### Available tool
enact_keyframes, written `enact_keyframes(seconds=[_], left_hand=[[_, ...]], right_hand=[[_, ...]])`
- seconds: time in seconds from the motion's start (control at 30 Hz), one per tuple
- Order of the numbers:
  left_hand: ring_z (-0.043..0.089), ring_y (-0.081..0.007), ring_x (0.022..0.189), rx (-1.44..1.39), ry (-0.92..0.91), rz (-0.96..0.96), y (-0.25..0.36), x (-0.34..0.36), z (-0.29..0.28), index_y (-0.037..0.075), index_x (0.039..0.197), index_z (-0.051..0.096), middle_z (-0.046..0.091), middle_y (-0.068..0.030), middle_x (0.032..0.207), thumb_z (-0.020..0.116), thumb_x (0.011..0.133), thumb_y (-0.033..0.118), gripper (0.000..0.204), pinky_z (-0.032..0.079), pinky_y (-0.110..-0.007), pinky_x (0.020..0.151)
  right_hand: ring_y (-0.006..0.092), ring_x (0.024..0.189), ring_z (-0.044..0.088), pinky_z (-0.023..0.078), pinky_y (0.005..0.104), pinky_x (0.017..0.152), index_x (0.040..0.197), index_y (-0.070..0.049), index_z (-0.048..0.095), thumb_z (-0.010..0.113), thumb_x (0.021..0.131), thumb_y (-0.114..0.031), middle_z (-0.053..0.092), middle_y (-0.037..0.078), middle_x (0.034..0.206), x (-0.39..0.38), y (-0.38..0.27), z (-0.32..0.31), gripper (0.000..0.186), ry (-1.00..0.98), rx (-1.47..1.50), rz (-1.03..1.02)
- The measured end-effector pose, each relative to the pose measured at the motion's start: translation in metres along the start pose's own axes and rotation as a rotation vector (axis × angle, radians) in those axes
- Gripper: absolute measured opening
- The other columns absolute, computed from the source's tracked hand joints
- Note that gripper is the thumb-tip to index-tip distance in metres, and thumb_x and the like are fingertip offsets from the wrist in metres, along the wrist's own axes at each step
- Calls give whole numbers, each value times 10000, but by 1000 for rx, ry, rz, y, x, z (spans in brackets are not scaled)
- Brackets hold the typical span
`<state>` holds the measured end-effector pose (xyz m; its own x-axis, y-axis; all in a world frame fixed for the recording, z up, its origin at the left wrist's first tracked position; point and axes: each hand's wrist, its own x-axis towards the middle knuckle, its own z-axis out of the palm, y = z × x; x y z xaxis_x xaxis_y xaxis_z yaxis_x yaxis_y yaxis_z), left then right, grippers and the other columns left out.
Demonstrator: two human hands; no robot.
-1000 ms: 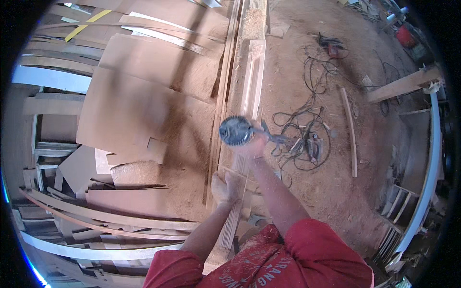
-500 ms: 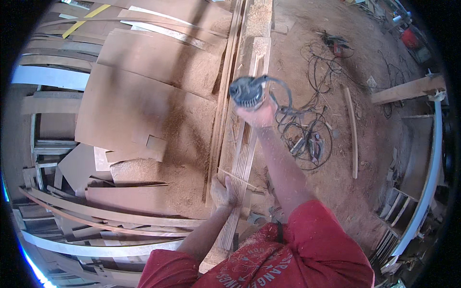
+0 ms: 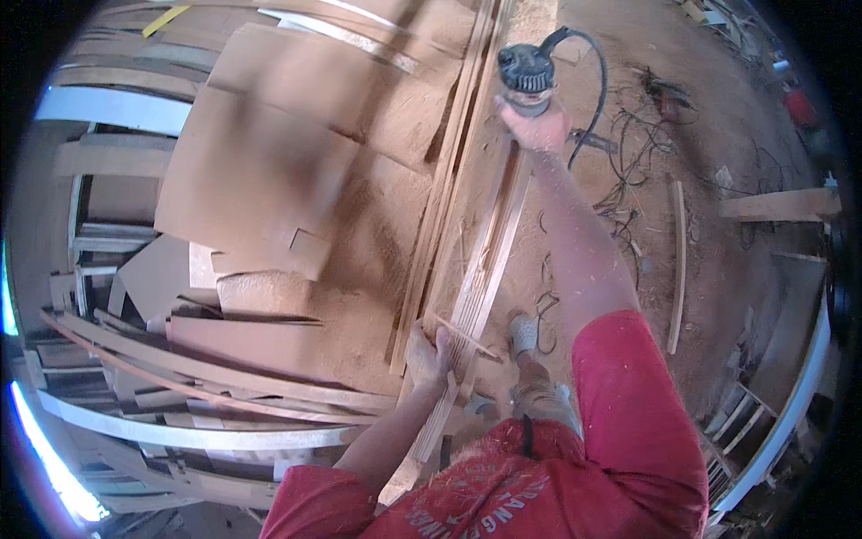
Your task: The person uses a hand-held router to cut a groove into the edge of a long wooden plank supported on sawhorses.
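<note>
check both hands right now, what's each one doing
Left hand: at the grooved board's left edge; whether closed cannot be told.
Right hand: closed, holding the corded power tool.

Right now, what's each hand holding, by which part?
Right hand: the tool, by its body below the dark top. Left hand: the board, by its left edge.

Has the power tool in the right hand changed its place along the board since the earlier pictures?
Yes. Judged against the board, the power tool in the right hand has moved forward, farther from the left hand.
</note>
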<state>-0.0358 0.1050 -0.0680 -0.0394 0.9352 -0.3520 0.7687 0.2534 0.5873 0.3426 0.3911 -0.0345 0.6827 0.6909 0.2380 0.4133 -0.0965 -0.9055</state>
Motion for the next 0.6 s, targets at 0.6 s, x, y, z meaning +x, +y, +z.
enact_keyframes(seconds=[0.6], left_hand=[[464,-455,1547,309,-51,475,0,-12,-4,60,1729,415,489,-301,1647,642,1100,208,685,322,-575,1310]], right_hand=[[355,916,855,677,449,829,1173,1,786,990,741,-490,853,178,980,-231,-78,-37,685,15,-60,154]])
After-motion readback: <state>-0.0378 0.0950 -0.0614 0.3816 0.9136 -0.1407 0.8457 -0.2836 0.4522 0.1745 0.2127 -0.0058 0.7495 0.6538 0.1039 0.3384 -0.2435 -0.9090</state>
